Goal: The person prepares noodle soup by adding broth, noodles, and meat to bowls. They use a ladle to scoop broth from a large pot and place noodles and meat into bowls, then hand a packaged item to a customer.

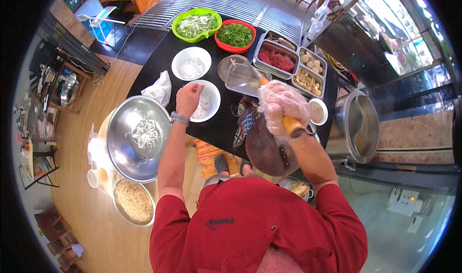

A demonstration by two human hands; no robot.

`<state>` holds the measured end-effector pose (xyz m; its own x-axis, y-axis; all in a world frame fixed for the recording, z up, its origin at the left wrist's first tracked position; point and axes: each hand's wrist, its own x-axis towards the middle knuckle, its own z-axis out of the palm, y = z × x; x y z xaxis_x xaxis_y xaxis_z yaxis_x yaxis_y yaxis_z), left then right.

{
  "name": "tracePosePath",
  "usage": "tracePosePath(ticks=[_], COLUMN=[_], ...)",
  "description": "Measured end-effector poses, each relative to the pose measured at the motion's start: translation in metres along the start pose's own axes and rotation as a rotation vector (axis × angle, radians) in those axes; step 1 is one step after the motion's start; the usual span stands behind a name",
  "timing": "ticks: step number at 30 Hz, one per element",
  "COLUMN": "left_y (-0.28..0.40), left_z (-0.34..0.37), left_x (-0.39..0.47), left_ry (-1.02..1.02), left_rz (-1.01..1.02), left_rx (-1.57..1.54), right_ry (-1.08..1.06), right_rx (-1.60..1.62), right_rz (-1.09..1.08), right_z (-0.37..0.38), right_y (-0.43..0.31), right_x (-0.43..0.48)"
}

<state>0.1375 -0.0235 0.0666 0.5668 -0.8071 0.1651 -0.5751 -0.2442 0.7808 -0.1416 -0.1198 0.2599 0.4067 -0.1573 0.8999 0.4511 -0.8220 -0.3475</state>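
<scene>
My right hand (pixel 283 109), in a clear plastic glove, is closed round the orange handle of a wire-mesh strainer (pixel 234 71). The strainer's basket lies over a metal tray, with a few white strands in it. Bare and with a metal watch at the wrist, my left hand (pixel 189 96) is over the left rim of a white bowl (pixel 215 98) of white noodles; its fingertips are bunched, and whether they pinch anything is unclear. Behind it stands a second white bowl (pixel 175 63) of noodles. A large steel bowl (pixel 117 143) with loose noodles is left of my forearm.
Green (pixel 176 29) and red (pixel 217 44) baskets hold cut greens. Steel containers (pixel 276 70) of meat and other pieces stand at the back right. Near me are a round chopping board (pixel 261 154) with a cleaver (pixel 284 155) and a patterned cloth (pixel 245 125). A large pot (pixel 348 128) stands right.
</scene>
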Motion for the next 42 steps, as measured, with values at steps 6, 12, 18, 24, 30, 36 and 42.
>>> tracePosePath(ticks=[6, 12, 18, 24, 30, 36, 42], left_y=[-0.030, -0.046, -0.070, -0.060, -0.016, 0.054, 0.147], left_z=[0.005, 0.027, 0.063, 0.094, 0.064, 0.023, 0.054], left_x=[0.016, 0.012, 0.019, 0.047, 0.070, 0.051, -0.044], left_ry=[-0.311, -0.321, -0.383, -0.519, -0.589, -0.648, -0.569], left_rz=[0.226, 0.119, 0.181, 0.223, 0.175, 0.291, 0.724], left_rx=[0.820, 0.995, 0.949, 0.973, 1.003, 0.632, -0.576], right_ry=[0.204, 0.363, 0.535, 0.311, 0.178, -0.147, -0.383], right_rx=[-0.202, -0.281, 0.021, -0.318, -0.316, -0.322, 0.019], right_rz=[0.104, 0.471, 0.397, 0.627, 0.693, 0.642, 0.930], right_z=[-0.035, -0.045, -0.054, -0.067, -0.053, -0.037, -0.023], right_y=[-0.026, -0.068, -0.097, -0.122, -0.110, -0.085, -0.030], right_x=[-0.017, -0.020, -0.010, -0.021, -0.031, 0.002, 0.023])
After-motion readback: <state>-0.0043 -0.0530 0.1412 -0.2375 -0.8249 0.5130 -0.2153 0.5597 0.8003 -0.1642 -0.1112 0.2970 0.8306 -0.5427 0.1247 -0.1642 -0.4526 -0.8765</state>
